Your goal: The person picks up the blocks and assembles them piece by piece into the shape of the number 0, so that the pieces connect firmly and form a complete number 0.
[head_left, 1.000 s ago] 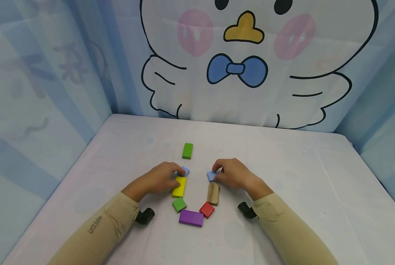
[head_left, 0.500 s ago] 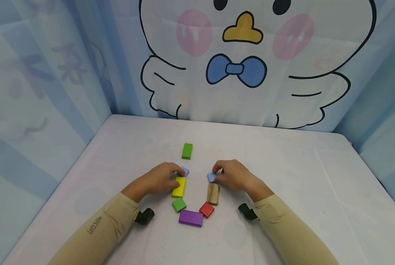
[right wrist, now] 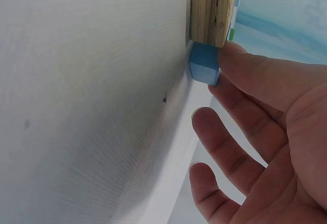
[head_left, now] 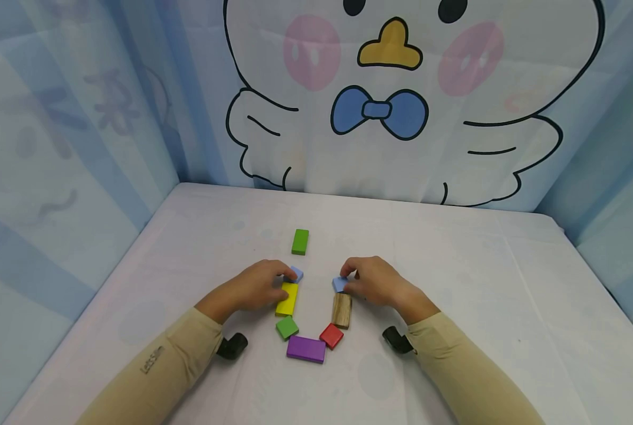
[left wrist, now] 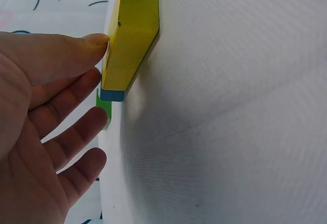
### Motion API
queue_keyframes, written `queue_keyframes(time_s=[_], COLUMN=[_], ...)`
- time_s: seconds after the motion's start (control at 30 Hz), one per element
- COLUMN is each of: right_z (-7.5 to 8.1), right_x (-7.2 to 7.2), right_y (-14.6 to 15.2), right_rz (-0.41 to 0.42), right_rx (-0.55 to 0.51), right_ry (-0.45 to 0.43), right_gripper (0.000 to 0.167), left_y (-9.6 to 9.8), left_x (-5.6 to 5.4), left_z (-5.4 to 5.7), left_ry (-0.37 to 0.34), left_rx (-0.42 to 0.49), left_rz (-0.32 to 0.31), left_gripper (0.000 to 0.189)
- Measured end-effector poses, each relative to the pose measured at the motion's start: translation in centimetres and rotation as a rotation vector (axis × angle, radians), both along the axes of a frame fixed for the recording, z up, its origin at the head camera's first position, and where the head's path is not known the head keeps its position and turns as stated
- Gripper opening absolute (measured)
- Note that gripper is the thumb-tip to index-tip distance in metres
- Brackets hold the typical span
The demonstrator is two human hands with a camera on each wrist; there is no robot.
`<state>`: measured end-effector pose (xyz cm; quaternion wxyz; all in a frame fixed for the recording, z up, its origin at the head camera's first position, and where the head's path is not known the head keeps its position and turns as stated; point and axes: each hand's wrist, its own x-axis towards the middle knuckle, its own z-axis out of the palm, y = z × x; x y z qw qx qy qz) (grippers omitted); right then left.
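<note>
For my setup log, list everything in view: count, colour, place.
Purple oblong block: one, purple, nearest the person.
Small green block: one, green, left row.
Small red block: one, red, right row.
Yellow oblong block: one, yellow, left row.
Wooden oblong block: one, brown, right row.
Small light-blue blocks: two, light blue, rows' far ends.
Green oblong block: one, green, farthest away.
White cloth-covered table: one, white, beneath.
Cartoon-bird backdrop: one, white and blue, behind.
Fabric side panels: two, bluish, left and right.
Rounded black attachments: two, black, near wrists.
Beige sleeves: two, beige, both arms.
Left hand: one, bare, touching yellow and light-blue blocks.
Right hand: one, bare, pinching right light-blue block.
</note>
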<state>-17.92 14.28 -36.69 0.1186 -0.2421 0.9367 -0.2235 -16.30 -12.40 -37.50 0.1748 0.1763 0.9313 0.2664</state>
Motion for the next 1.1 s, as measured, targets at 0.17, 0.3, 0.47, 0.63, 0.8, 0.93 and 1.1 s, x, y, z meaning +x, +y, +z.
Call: queue_keyframes(time_s=[0.17, 0.3, 0.47, 0.63, 0.8, 0.93, 1.1], right_z=[0.14, 0.16, 0.13, 0.16, 0.14, 0.06, -0.02], right_x=[0.02, -0.03, -0.06, -0.03, -0.07, -0.18, -0.29], right_y=[0.05, 0.07, 0.03, 0.03, 0.11, 0.22, 0.37], right_rz=[0.011, 0.012, 0.009, 0.016, 0.023, 0.027, 0.034], right_rx=[0.01, 0.017, 0.018, 0.019, 0.013, 0.009, 0.005], right_ry=[0.01, 0.009, 0.005, 0.014, 0.015, 0.011, 0.01], right_gripper=[0.017, 0.016, 0.016, 0.016, 0.016, 0.017, 0.018], left_y=[0.06, 0.08, 0.04, -0.02, -0.08, -0.01, 0.13], left_x=[-0.03, 0.02, 0.13, 0.19, 0.26, 0.32, 0.28], left_z=[0.05, 0.11, 0.12, 0.17, 0.17, 0.17, 0.12], left_ry=[-0.006, -0.014, -0.02, -0.016, -0.012, -0.018, -0.031], left_rx=[0.011, 0.014, 0.026, 0.035, 0.037, 0.042, 0.05], left_rz=[0.001, 0.011, 0.015, 0.003, -0.005, 0.002, 0.01], left_gripper=[0.032, 0.032, 0.033, 0.032, 0.032, 0.032, 0.033])
